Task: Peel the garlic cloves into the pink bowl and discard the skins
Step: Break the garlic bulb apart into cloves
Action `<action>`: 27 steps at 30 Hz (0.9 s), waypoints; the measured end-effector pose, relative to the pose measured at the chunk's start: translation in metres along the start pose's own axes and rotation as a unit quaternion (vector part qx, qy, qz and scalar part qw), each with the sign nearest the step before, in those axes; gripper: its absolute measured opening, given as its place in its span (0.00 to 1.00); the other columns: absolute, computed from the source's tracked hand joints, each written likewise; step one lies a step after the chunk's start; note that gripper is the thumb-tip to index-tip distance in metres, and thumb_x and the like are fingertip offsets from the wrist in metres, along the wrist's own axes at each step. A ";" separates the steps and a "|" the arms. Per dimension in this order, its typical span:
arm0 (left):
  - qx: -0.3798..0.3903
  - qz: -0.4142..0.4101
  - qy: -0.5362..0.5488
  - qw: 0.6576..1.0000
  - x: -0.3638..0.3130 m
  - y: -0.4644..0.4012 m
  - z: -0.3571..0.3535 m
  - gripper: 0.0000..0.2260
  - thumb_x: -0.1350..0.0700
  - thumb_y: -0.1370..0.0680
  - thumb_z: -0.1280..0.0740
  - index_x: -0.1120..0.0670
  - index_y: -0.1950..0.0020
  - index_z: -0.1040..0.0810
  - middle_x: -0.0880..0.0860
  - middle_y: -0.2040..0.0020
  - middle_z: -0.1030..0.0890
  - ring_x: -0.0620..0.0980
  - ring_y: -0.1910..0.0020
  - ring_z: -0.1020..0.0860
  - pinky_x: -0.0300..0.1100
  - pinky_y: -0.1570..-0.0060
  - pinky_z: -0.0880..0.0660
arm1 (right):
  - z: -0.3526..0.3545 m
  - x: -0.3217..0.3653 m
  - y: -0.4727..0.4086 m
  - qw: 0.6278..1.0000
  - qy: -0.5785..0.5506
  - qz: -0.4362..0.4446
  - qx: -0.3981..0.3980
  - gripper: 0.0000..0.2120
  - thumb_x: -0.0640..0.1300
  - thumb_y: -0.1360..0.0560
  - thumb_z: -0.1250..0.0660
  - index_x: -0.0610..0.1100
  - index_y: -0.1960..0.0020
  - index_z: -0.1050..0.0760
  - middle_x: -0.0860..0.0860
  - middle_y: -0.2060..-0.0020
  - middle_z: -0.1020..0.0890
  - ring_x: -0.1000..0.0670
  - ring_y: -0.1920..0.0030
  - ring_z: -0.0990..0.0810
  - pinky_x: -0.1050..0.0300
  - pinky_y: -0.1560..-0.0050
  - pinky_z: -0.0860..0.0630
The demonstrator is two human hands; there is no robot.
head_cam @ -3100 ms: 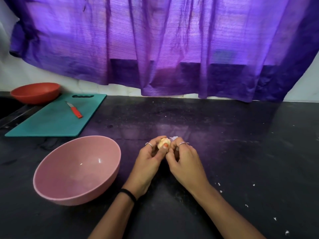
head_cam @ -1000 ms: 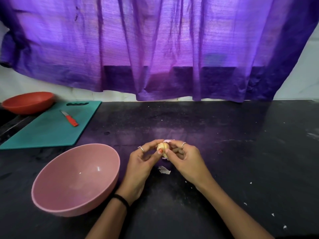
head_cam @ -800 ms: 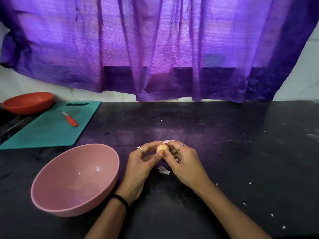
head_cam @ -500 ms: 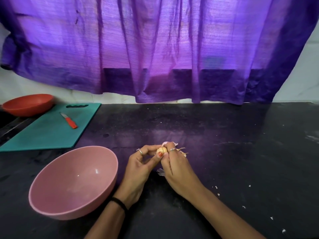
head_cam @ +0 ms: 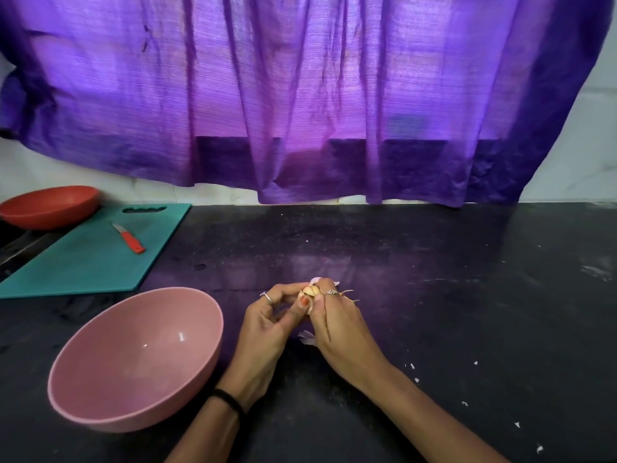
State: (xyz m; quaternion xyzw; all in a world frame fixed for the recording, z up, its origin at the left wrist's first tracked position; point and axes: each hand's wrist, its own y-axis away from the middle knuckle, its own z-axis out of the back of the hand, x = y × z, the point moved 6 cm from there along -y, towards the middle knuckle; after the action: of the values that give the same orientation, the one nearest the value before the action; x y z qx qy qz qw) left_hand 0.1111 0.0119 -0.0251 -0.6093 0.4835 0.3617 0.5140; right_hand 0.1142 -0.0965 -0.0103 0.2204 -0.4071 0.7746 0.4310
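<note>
A purple curtain [head_cam: 300, 95] hangs across the back, glowing with light from behind it. Pale wall [head_cam: 574, 155] shows beside and beneath it. A dark, speckled black counter [head_cam: 450, 295] runs below, meeting the wall.

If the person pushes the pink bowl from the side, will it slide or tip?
The pink bowl looks like thin, empty plastic, so probably light and easy to slide on the smooth counter. It already sits tilted, so its round base may rock or tip.

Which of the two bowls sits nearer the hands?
The pink bowl, just beside the left hand; the red bowl sits far back-left by the teal cutting board.
</note>
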 end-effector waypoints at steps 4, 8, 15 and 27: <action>0.019 0.005 0.007 1.000 0.002 0.001 -0.002 0.13 0.59 0.25 0.35 0.61 0.42 0.21 0.57 0.45 0.17 0.56 0.43 0.20 0.48 0.42 0.24 | 0.010 0.000 -0.001 0.999 -0.022 0.011 -0.047 0.11 0.43 0.18 0.50 0.44 0.45 0.30 0.57 0.66 0.25 0.57 0.66 0.24 0.66 0.65 0.32; 0.021 0.012 0.020 1.000 0.004 0.000 -0.003 0.13 0.58 0.23 0.37 0.59 0.40 0.22 0.56 0.43 0.18 0.55 0.41 0.21 0.49 0.39 0.27 | 0.010 0.000 -0.001 0.997 -0.070 -0.010 -0.031 0.10 0.39 0.17 0.50 0.45 0.46 0.30 0.56 0.65 0.26 0.57 0.65 0.26 0.67 0.63 0.33; 0.012 -0.025 -0.057 0.998 -0.002 -0.001 -0.005 0.13 0.67 0.21 0.40 0.58 0.41 0.21 0.52 0.45 0.17 0.47 0.44 0.20 0.35 0.45 0.25 | 0.011 -0.012 -0.003 0.991 -0.114 -0.057 -0.042 0.12 0.39 0.16 0.49 0.42 0.44 0.26 0.58 0.68 0.25 0.60 0.65 0.25 0.68 0.62 0.32; 0.021 -0.015 -0.115 0.993 -0.003 0.003 -0.011 0.13 0.64 0.21 0.37 0.52 0.41 0.21 0.45 0.47 0.16 0.43 0.45 0.19 0.36 0.46 0.25 | 0.016 -0.017 -0.006 0.989 -0.100 -0.078 -0.074 0.16 0.46 0.18 0.42 0.46 0.64 0.34 0.58 0.73 0.28 0.60 0.71 0.31 0.65 0.68 0.35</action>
State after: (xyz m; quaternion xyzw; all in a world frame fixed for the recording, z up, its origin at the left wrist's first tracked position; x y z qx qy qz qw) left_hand 0.1070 0.0022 -0.0213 -0.5600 0.4193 0.4115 0.5843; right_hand 0.1282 -0.1164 -0.0098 0.2954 -0.4859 0.6801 0.4627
